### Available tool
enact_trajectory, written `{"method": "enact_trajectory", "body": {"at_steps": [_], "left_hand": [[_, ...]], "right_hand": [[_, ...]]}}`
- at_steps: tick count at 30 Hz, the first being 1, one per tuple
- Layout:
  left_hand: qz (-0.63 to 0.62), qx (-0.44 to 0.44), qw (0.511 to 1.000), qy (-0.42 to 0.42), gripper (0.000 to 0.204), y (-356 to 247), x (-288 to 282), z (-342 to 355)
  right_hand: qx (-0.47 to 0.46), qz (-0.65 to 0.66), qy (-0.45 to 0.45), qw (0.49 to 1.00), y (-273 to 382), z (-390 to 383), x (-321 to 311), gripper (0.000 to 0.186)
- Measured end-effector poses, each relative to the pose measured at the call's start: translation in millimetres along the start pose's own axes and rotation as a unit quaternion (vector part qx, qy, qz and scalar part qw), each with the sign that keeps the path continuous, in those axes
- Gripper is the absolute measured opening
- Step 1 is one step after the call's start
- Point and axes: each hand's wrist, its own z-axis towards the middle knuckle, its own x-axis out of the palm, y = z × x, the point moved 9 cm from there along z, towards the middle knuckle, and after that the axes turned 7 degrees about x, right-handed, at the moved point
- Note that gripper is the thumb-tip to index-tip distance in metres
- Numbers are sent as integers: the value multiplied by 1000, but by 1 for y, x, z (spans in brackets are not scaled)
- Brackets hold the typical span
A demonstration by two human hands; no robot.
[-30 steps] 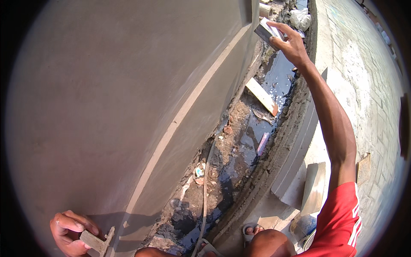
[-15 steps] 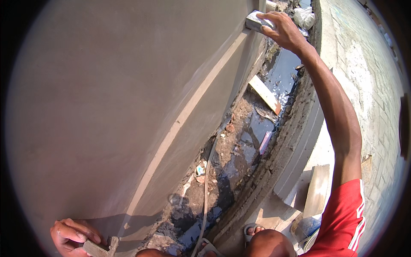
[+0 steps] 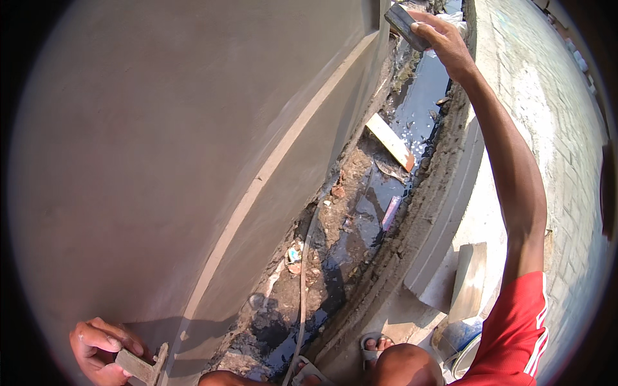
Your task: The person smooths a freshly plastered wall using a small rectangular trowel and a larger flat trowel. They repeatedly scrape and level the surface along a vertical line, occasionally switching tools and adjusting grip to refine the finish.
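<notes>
A smooth grey-brown plastered wall (image 3: 167,148) fills the left side, with a paler narrow band (image 3: 257,183) curving up along its lower part. At the upper right, my right arm reaches out, and my right hand (image 3: 444,42) is closed round a dark grey rectangular block (image 3: 407,27). The block is tilted and apart from the wall's far corner. Low at the left, close to the wall, my left hand (image 3: 103,350) grips a hand float (image 3: 138,367) by its handle; its thin, cement-coated plate shows nearly edge-on. Some fingers of both hands are hidden.
A ditch with dark water (image 3: 367,222) runs along the wall's foot, holding rubble, a pale board (image 3: 391,141) and a hose (image 3: 304,289). Beyond its concrete edge (image 3: 444,225) lies brick paving (image 3: 573,174). A bucket (image 3: 467,357) and a wooden block (image 3: 468,283) stand near my knee.
My right hand has drawn the block off the wall's far corner, slightly right and up, and turned it so a dark face shows. My left hand has shifted slightly left with the float.
</notes>
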Motion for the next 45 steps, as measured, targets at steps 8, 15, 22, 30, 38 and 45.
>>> {"method": "enact_trajectory", "body": {"at_steps": [8, 15, 22, 30, 38, 45], "left_hand": [[-2, 6, 999, 43, 51, 0, -8, -8], [9, 5, 1000, -16, 51, -1, -4, -9], [34, 2, 998, 44, 54, -2, -6, 1], [6, 15, 999, 51, 50, -6, -2, -1], [119, 176, 941, 265, 39, -53, 48, 17], [101, 50, 954, 278, 43, -41, 46, 22]], "right_hand": [[-130, -160, -10, 979, 29, -1, 41, 46], [-125, -258, 11, 958, 33, 2, 53, 40], [-71, -3, 112, 991, 75, -37, 64, 59], [-50, -21, -14, 998, 2, -12, 20, 60], [-91, -207, 9, 974, 26, 3, 51, 45], [-114, -240, 22, 964, 18, 8, 48, 53]]}}
